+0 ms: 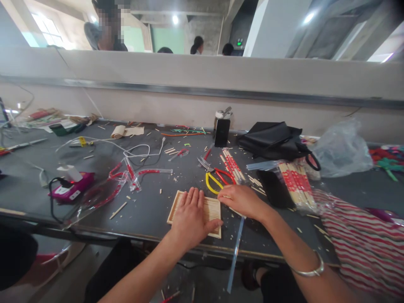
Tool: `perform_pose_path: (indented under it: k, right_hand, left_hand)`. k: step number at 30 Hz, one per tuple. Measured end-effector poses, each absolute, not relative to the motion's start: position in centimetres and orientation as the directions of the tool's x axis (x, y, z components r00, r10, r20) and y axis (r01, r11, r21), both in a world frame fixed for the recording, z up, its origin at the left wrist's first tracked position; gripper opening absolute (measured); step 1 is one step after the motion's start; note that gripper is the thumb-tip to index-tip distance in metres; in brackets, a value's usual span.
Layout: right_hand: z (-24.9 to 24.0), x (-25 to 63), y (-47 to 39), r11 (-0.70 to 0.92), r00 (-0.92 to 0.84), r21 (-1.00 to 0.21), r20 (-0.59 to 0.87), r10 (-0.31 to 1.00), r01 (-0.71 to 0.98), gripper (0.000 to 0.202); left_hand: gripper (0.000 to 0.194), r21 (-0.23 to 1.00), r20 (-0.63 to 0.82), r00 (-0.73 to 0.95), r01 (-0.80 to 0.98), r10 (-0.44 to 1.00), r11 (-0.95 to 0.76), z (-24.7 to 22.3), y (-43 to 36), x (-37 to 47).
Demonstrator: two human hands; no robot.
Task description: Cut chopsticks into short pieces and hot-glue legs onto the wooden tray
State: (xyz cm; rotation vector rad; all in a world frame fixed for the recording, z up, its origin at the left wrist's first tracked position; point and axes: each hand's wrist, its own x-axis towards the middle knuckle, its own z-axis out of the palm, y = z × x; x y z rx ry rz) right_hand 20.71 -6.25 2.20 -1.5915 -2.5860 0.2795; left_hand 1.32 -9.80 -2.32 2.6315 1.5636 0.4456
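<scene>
Tray on table | power strip left of tray | pliers behind | bag behind, right

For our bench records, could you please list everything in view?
Table: one, grey, centre
Tray: one, pale wood, front centre
Pliers: count unclear, red-yellow, centre
Upright phone: one, black, back centre
Flat phone: one, black, right
Bag: one, black, back right
Plastic bag: one, clear, right
Sticks: many, pale and red, right
Scraps: many, pale, across table
Wrappers: several, clear and red, left
Plug block: one, magenta, left
Cables: several, white and black, left
Striped cloth: one, red-white, right
People: several, colours unclear, background
Left hand: one, bare, on tray
Right hand: one, bare, near tray's corner
</scene>
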Motion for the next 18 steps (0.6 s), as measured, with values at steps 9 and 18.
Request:
perform_pose_path:
  k: [9, 18]
  right_hand:
    - [3.5, 20.5, -4.6, 0.585, -0.594, -0.108, -0.134, 0.793, 0.804, 0.023]
    - [4.1, 19.7, -3.8, 0.357, -0.352, -0.087, 0.068, 0.934, 0.93, 0.026]
  left_hand:
    - [0.093, 0.183, 0.241, 0.451, 0.849, 0.86, -0.496, -2.7, -9.9, 1.3]
    - [0.094, 0.208, 0.233, 0.452, 0.842, 0.861, -0.498, -2.4, -10.0, 1.3]
